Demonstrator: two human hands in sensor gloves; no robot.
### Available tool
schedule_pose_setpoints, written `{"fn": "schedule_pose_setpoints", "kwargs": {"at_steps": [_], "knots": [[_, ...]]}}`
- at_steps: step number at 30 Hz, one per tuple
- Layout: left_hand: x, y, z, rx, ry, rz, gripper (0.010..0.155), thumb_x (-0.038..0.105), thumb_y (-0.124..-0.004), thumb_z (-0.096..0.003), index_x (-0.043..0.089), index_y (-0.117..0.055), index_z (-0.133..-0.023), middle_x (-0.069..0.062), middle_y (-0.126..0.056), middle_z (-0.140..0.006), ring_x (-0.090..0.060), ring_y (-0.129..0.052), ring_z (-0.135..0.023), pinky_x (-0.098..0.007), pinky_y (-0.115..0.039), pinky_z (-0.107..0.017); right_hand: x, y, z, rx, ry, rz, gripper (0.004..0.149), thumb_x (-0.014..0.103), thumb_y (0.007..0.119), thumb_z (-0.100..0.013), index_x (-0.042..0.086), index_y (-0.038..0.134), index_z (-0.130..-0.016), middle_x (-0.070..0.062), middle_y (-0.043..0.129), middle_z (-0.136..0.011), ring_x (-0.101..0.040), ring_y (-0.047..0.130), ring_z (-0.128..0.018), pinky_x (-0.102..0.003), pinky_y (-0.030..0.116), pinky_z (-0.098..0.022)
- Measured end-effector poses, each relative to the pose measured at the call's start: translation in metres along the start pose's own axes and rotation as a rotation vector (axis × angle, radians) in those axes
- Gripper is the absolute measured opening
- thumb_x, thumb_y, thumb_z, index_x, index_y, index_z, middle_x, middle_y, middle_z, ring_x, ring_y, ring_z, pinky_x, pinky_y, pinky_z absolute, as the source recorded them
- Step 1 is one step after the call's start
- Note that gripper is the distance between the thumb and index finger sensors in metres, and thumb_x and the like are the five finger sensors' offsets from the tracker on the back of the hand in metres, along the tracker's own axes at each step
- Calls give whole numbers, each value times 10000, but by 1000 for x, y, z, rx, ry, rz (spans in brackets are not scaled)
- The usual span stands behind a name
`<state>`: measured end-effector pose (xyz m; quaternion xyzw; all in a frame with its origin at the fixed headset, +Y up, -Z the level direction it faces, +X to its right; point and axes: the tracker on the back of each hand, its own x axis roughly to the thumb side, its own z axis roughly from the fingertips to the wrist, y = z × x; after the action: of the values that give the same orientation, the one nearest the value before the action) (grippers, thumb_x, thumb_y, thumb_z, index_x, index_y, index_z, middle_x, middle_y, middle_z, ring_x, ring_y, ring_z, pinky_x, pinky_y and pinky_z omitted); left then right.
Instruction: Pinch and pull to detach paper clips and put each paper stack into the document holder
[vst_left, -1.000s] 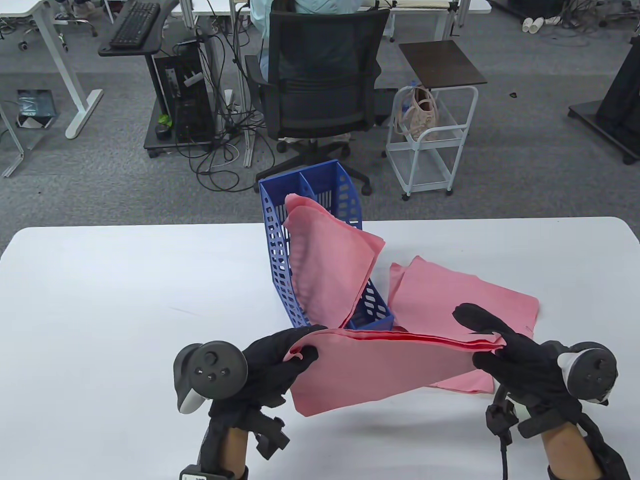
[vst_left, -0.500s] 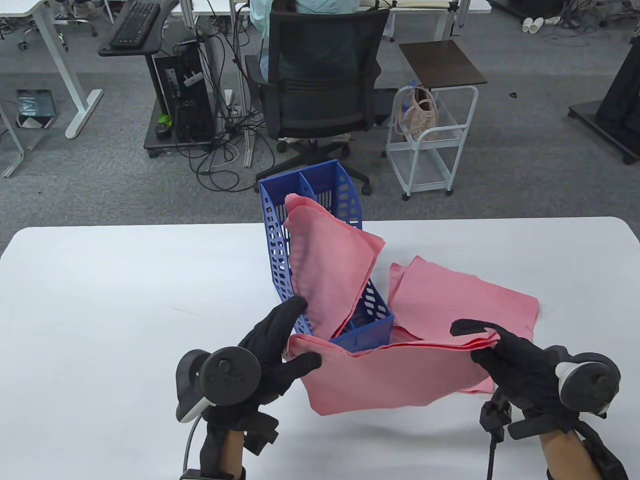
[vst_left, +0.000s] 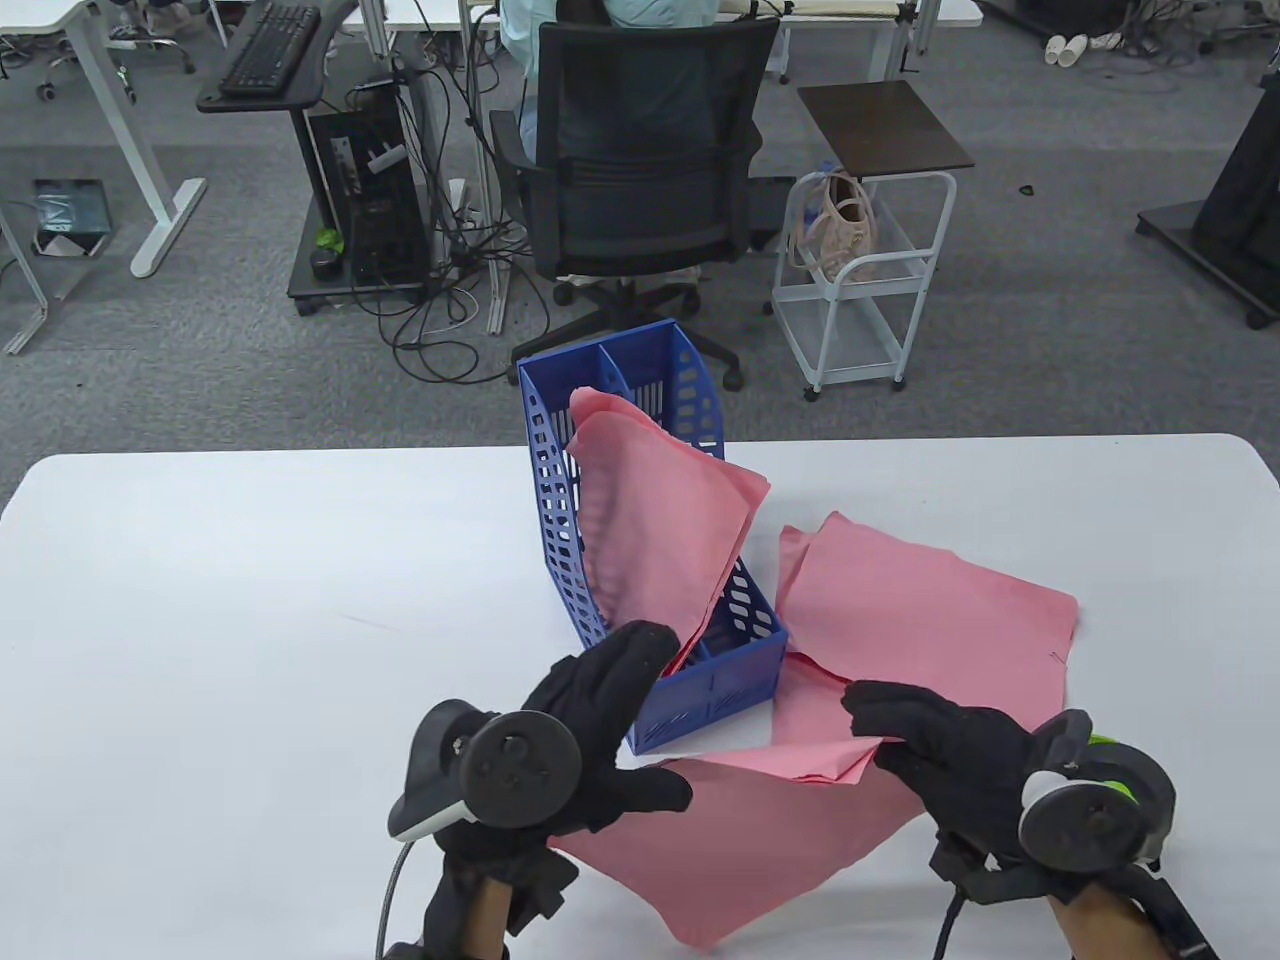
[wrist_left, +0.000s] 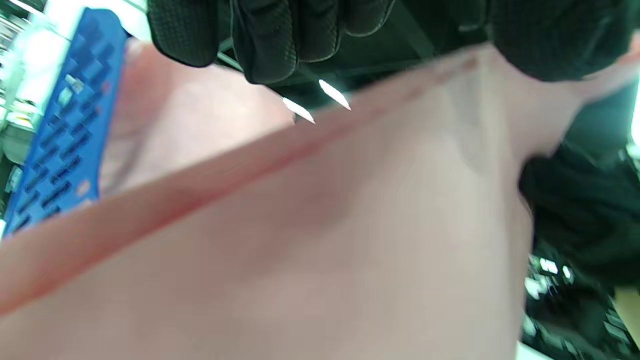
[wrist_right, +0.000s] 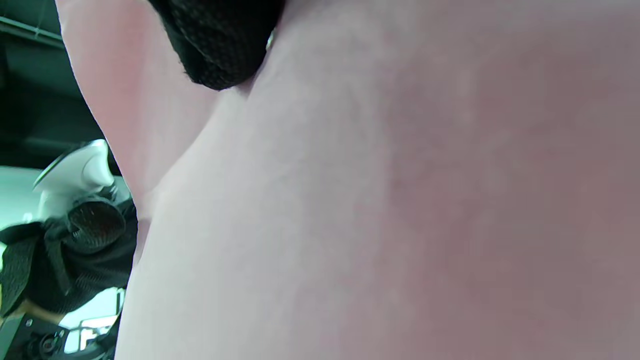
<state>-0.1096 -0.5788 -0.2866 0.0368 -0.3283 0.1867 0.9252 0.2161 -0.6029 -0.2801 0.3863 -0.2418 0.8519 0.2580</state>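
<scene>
Paper stack (vst_left: 760, 840) hangs over the surface's near edge. Left hand (vst_left: 590, 740) pinches its left corner; document holder (vst_left: 700, 690) stands just behind; right hand (vst_left: 950, 760) fingers pinch the stack's right corner.

- Grey carpet floor (vst_left: 1050, 330) fills the upper frame.
- Black office chair (vst_left: 640, 170) at top centre.
- White wire trolley (vst_left: 860, 290) to its right.
- Keyboard (vst_left: 268, 45) on a desk, upper left.
</scene>
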Motion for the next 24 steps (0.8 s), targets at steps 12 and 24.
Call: {"fn": "schedule_pose_setpoints", "kwargs": {"at_steps": [12,24], "knots": [[15,-31,-23,-142,21,-87,430,413,-703,-530,311,-850,-920,17,-1034,-781,-156,-1097,-586,-341,-912,-503,5,11,1,26,-3,29,348,341,681,-565,221,744,-885,-129,861,-919,-131,1017,-413,-205,836,-314],[10,-24,-20,-98,42,-118,421,399,-700,-521,311,-867,-898,21,-1034,-762,-156,-1085,-581,-346,-902,-502,6,8,-1,130,37,129,354,381,663,-570,198,787,-846,-138,905,-859,-174,1025,-419,-242,842,-322]]}}
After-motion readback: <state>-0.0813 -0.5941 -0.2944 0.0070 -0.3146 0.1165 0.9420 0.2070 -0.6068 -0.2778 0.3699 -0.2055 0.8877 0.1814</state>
